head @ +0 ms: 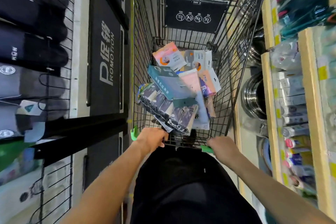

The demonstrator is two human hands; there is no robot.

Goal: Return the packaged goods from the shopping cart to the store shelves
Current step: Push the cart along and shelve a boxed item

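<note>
Head view: shopping cart (pixel 234 71) between racks, pretty blurry tbh
Left hand (pixel 152 137): grip clamped on cart handle (pixel 185 144), by green end cap
Right hand (pixel 221 145): same, curled round handle
Packaged goods (pixel 179 87): heaped loose in basket bottom, none shelved yet
Handling guess: light, flat, floppy, slick film; teal box (pixel 170 82) stiffest, so pinch by an edge
Store shelves (pixel 271 82): right side, close by

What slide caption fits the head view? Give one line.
Both hands, left and right, grip the cart handle; packaged goods fill the cart.
</note>
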